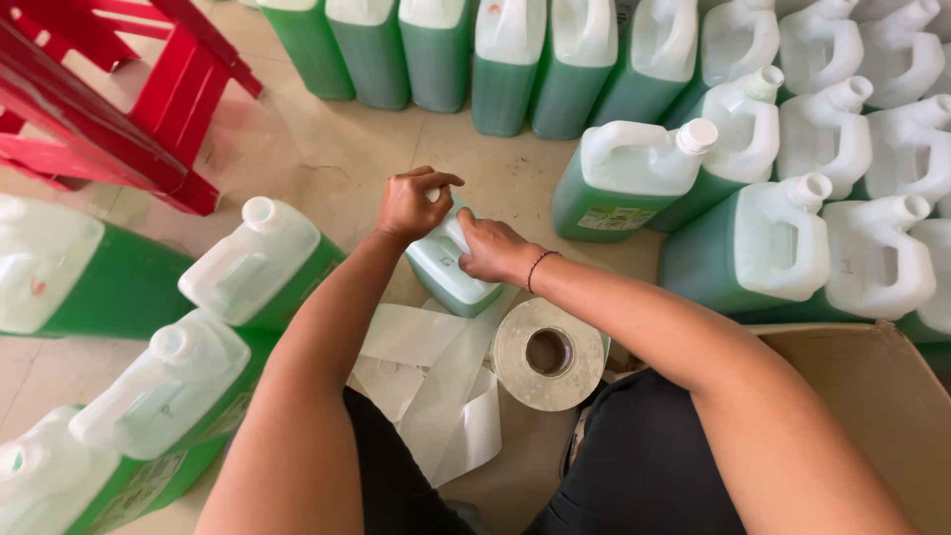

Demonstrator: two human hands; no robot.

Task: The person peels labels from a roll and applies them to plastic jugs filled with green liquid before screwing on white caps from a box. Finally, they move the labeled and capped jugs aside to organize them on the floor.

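both hands are on the one jug: the left hand (411,203) curls closed over the top of the green jug (451,269), right at its cap, while the right hand (492,250) presses flat, fingers together, against its pale upper face. the jug stands on the floor between the person's knees, upright as far as one can see. just below it sits the label roll (548,354), lying flat with its core facing up, and loose strips of white backing paper (436,381) trail beside it. the lying jug (634,178) to the right shows a label on its green side, so part of the batch looks done. the jugs at left (260,263) lie tilted; labels on them are hard to make out. many more stand in rows behind. a judgement only: well underway, far from finished.
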